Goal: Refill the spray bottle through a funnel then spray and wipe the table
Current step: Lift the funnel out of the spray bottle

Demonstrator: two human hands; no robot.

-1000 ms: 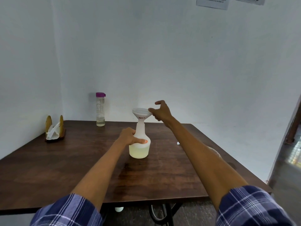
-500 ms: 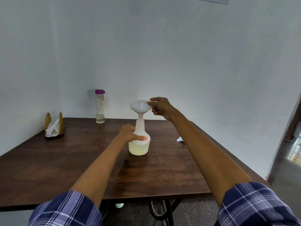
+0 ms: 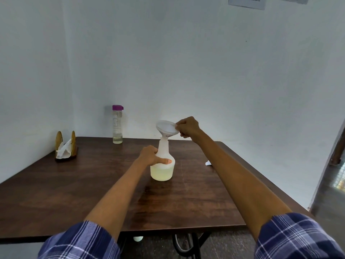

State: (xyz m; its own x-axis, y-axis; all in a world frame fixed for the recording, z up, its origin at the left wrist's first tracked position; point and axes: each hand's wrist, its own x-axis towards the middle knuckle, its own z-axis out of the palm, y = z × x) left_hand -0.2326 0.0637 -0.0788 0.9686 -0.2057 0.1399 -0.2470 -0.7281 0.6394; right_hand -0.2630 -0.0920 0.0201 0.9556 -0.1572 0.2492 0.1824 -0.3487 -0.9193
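**Funnel at bottle neck: tip and drip risks**

Risk: the funnel (image 3: 166, 128) sits tilted at the neck of the spray bottle (image 3: 162, 166), its rim leaning toward the right hand (image 3: 187, 127), which pinches that rim at 3 o'clock. If liquid clings inside the funnel, my judgement is that it could drip onto the table (image 3: 74, 193) as the funnel comes away. A sideways pull on the rim could also lever the narrow neck and rock the bottle; only the left hand (image 3: 152, 156), wrapped round the bottle's shoulder with the thumb across the front, resists that.

Spray bottle: upright near table centre, translucent white, pale yellowish liquid filling roughly the lower body. No spray head is on it.

Funnel: white; whether any liquid remains inside cannot be told.

Clear bottle (image 3: 117, 125) with purple cap: stands at 11 o'clock from the spray bottle, by the wall, a shallow layer of liquid at its bottom.

Napkin holder (image 3: 65, 146): at 10 o'clock, white paper inside.
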